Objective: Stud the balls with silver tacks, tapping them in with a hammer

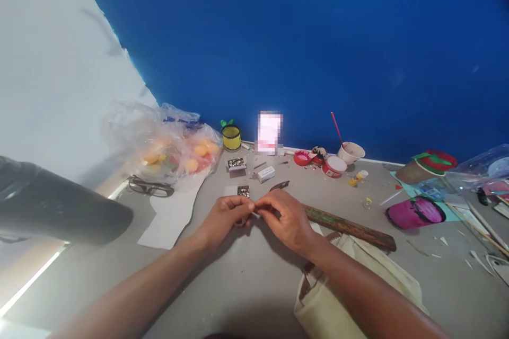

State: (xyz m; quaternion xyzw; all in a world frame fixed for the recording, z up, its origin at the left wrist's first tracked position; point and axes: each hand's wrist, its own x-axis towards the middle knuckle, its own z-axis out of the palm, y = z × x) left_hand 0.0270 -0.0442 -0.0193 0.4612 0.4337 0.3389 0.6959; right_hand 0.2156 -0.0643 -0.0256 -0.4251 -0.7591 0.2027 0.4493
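Pinching narrow now with bare left hand and bare right hand, meeting fingertip to fingertip left of the long brown wooden-handled hammer — perhaps steadying something tiny, cannot tell what. Having the small open box of shiny metal pieces left of the hammer too — probably for easy reach.
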